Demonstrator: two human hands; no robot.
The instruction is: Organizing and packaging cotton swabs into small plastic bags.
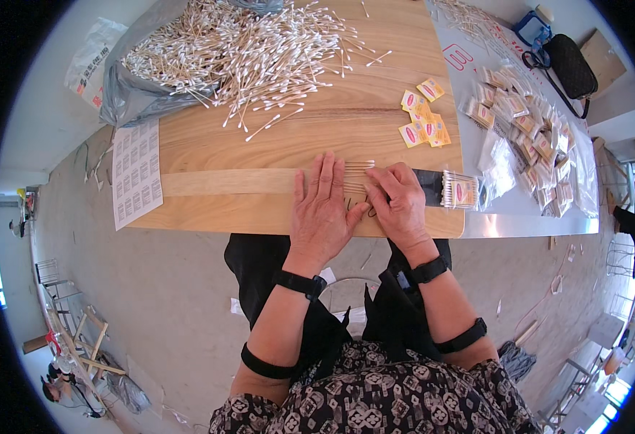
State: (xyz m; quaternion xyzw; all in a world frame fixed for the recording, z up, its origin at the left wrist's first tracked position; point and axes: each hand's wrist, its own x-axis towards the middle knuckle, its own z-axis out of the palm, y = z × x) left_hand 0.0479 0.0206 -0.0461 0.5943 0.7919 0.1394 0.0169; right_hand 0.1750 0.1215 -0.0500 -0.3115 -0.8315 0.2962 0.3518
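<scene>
Between my hands, a small row of cotton swabs (355,186) lies crosswise on the wooden table. My left hand (319,206) rests flat with its fingers stretched out, covering the left ends of the row. Curled fingers of my right hand (398,202) close on the right ends of the swabs; the fingertips are partly hidden. Just right of that hand, a filled swab pack (464,190) with an orange label sits at the end of a black strip (428,186). Several yellow label cards (424,121) lie beyond my right hand.
A large heap of loose swabs (259,54) spills from a grey plastic bag (133,90) at the far left. A printed sheet (136,172) hangs over the left edge. Several filled packs (530,126), a black pouch (572,66) and scissors (536,61) lie on the right-hand surface.
</scene>
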